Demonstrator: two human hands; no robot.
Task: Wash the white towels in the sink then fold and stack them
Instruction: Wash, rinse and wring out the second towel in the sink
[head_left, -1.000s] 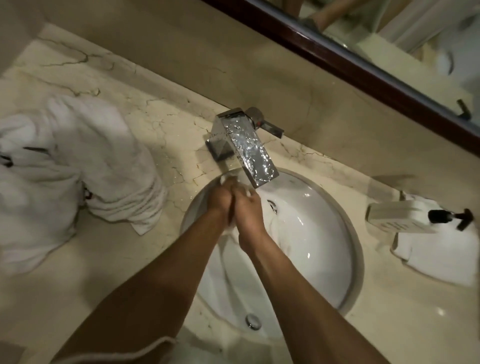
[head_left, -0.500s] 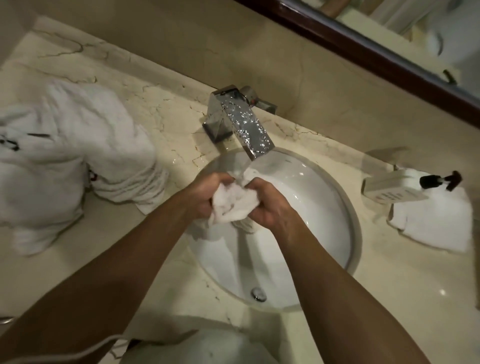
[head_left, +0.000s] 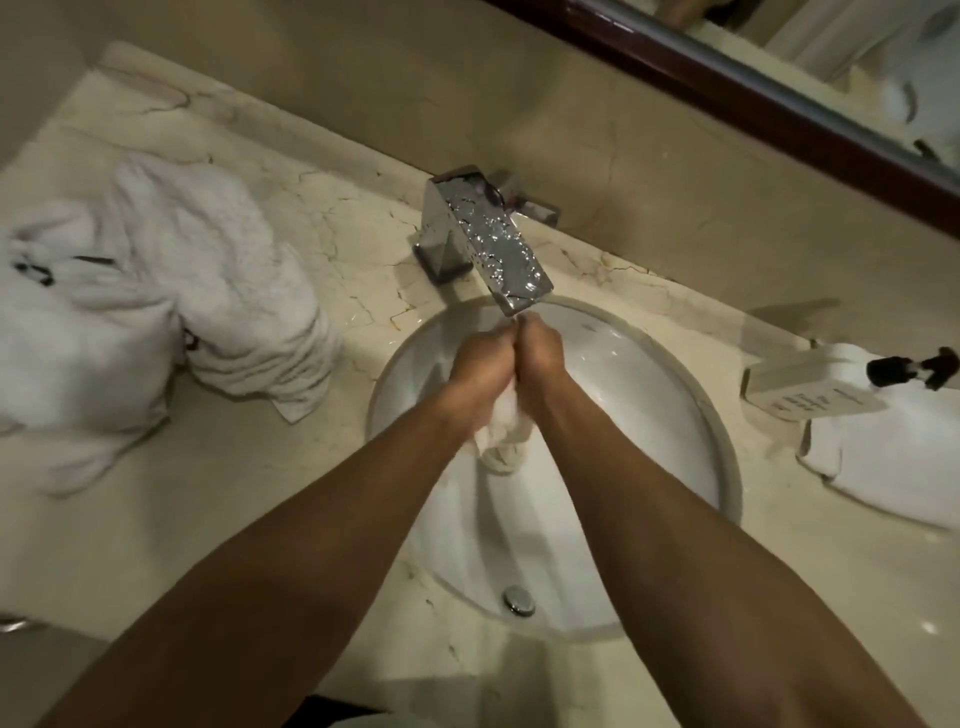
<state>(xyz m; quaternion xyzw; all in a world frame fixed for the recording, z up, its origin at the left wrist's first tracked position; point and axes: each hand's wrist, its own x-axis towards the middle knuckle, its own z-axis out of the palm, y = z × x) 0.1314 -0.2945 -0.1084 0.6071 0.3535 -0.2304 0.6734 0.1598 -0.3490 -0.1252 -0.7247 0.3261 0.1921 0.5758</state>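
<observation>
I have both hands, left hand (head_left: 480, 371) and right hand (head_left: 540, 364), pressed together, each grip wringing the towel (head_left: 501, 441) over the sink (head_left: 727, 467). Below the grip it hangs twisted; likely soft, waterlogged, best held mid-bundle

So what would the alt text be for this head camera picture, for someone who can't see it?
Seen from above, a person's left hand and right hand squeeze a white towel together over a round white sink, just below a chrome faucet. A heap of white towels lies on the marble counter to the left.
</observation>
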